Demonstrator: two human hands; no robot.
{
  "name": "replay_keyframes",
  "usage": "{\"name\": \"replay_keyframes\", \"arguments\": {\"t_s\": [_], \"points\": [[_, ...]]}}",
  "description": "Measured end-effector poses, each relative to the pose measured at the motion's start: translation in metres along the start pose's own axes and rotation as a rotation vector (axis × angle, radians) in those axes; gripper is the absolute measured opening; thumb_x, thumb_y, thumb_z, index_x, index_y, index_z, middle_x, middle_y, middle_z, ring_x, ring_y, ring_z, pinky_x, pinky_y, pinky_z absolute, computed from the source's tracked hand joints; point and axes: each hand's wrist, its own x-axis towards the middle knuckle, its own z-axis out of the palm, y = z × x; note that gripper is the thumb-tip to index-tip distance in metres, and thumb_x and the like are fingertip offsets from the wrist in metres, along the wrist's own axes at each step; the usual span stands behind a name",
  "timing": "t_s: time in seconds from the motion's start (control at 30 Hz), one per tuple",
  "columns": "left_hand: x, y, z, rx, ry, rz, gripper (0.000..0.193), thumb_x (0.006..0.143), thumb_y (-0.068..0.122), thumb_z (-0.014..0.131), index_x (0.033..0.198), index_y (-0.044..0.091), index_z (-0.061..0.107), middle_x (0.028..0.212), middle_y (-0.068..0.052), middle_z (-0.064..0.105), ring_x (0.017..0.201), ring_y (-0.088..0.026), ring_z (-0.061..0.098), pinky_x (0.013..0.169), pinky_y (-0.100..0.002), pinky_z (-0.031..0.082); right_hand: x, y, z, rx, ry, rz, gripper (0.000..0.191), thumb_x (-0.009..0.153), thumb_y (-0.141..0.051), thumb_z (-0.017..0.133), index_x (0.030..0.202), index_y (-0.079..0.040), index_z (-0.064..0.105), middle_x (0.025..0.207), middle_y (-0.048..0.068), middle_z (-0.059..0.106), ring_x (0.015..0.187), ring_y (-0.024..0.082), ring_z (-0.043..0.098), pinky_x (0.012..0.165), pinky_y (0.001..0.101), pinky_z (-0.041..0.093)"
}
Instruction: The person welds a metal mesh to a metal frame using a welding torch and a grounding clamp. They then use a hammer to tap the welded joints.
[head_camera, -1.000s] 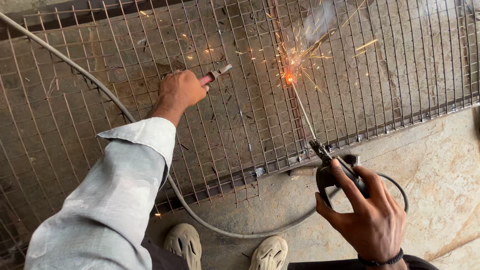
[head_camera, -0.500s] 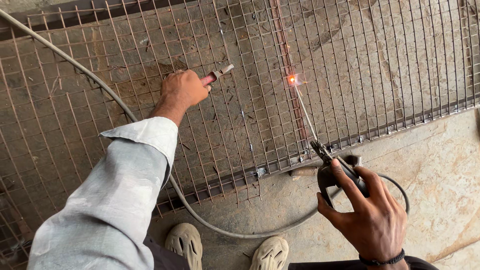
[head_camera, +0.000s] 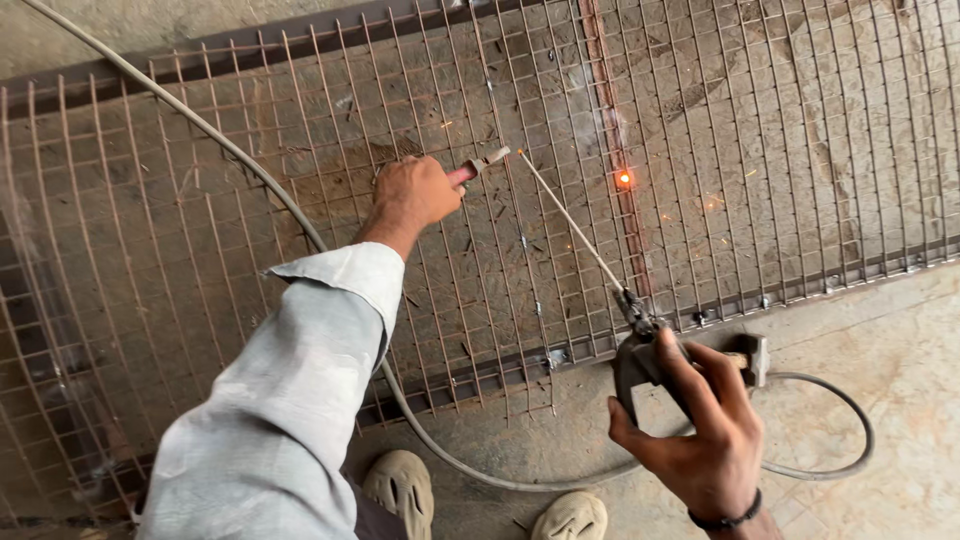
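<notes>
Rough concrete floor (head_camera: 900, 400) lies under a rusty wire grid (head_camera: 300, 250) with a dark metal frame, spread flat and filling most of the view. On the grid, the left hand (head_camera: 415, 192) is closed in a full grip round a small tool with a red handle (head_camera: 478, 166), whose metal tip points right and rests on the wires. Its arm wears a pale grey sleeve (head_camera: 290, 400). Lower right, the right hand (head_camera: 705, 440) holds a dark welding clamp (head_camera: 640, 350) in a tight grip over the floor, just beside the frame's near edge. From the clamp a thin welding rod (head_camera: 570, 225) slants up and left above the grid. An orange spot (head_camera: 624, 179) glows on a wire near a rusty bar. A grey cable (head_camera: 250, 170) crosses the grid and loops past two pale shoes (head_camera: 400, 485).
</notes>
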Motion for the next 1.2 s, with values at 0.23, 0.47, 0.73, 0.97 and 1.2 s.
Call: {"name": "replay_keyframes", "arguments": {"t_s": [0.23,0.47,0.73,0.97,1.2], "points": [[0.003,0.003,-0.001,-0.011,-0.002,0.005,0.047,0.088,0.054,0.073,0.103,0.01,0.076,0.108,-0.015,0.073,0.099,-0.032,0.071,0.09,-0.048,0.055,0.007,-0.004,0.003,0.051,-0.052,0.05,0.085,0.06,-0.021,0.091,0.139,-0.01,0.062,0.119,0.01,0.066,0.105,0.022,0.071,0.086,0.0344,0.061],[0.001,0.006,-0.006,-0.022,-0.015,0.004,0.046,0.09,0.053,0.072,0.106,0.009,0.076,0.108,-0.015,0.073,0.1,-0.031,0.072,0.091,-0.048,0.056,0.014,-0.003,0.002,0.023,-0.074,0.067,0.086,0.058,-0.021,0.091,0.139,-0.011,0.063,0.119,0.012,0.066,0.103,0.023,0.071,0.084,0.0356,0.061],[0.002,0.003,-0.003,-0.011,-0.01,-0.008,0.049,0.089,0.052,0.074,0.11,0.007,0.074,0.113,-0.017,0.07,0.104,-0.032,0.07,0.093,-0.046,0.055,0.014,-0.004,0.003,0.015,-0.075,0.056,0.086,0.059,-0.022,0.091,0.139,-0.01,0.062,0.119,0.012,0.066,0.102,0.024,0.071,0.084,0.0362,0.061],[0.005,0.004,-0.001,0.021,-0.07,-0.031,0.049,0.09,0.053,0.073,0.112,0.009,0.073,0.111,-0.015,0.07,0.102,-0.029,0.07,0.092,-0.046,0.055,0.013,-0.001,0.001,0.012,-0.07,0.065,0.087,0.06,-0.021,0.09,0.141,-0.01,0.061,0.119,0.012,0.066,0.103,0.023,0.071,0.084,0.0353,0.061],[0.005,0.002,-0.001,0.008,-0.047,-0.024,0.048,0.09,0.053,0.072,0.111,0.01,0.074,0.11,-0.013,0.072,0.101,-0.028,0.071,0.091,-0.046,0.055,0.012,-0.002,0.0,-0.015,-0.085,0.075,0.088,0.059,-0.023,0.091,0.141,-0.012,0.061,0.12,0.01,0.065,0.102,0.023,0.071,0.083,0.0357,0.062]]}}
